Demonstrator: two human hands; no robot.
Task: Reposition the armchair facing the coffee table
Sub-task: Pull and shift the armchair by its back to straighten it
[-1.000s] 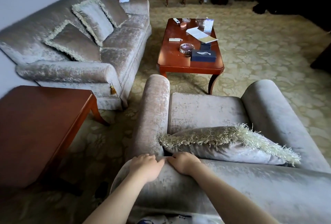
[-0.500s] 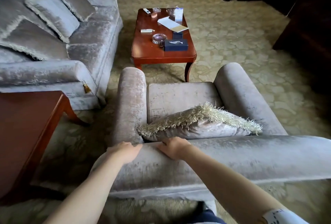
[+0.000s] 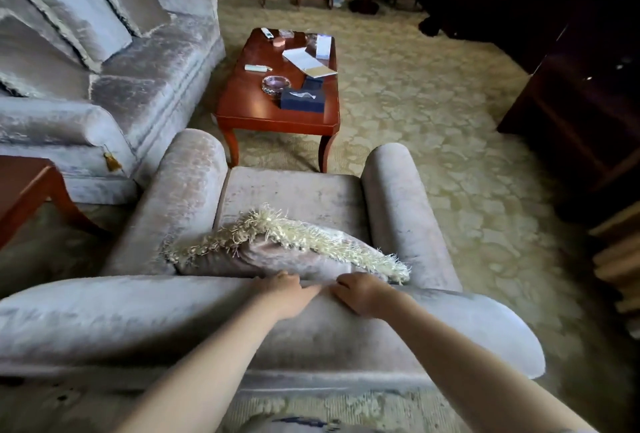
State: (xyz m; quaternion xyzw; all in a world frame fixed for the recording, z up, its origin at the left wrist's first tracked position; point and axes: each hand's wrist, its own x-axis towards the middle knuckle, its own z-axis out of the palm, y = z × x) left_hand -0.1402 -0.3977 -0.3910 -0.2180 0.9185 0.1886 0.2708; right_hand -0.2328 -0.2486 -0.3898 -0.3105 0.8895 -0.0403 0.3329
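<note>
Seen from behind the armchair point(image 3: 291, 190), looking over its rolled back. Left hand point(image 3: 289, 294) and right hand point(image 3: 363, 294) lie side by side on top of the backrest, near its middle, fingers curled forward over the far edge and gripping the upholstery. Fringed cushion point(image 3: 277, 245) leans against the inside of the back, just beyond the fingers. Armchair seat opens toward the coffee table point(image 3: 256, 110), whose near end stands just past the front of the seat, between the two armrests' line. On that worktop: dark tissue box point(image 3: 303, 100), glass ashtray point(image 3: 276, 83), papers point(image 3: 304, 60), small items at the far end. Sofa point(image 3: 145, 72) runs along the left, its near arm close to the armchair's left armrest. Corner of a wooden side table point(image 3: 24, 186) at left, near the armchair. Patterned carpet point(image 3: 433, 127) open on the right; dark cabinet point(image 3: 581, 114) further right, well apart.
</note>
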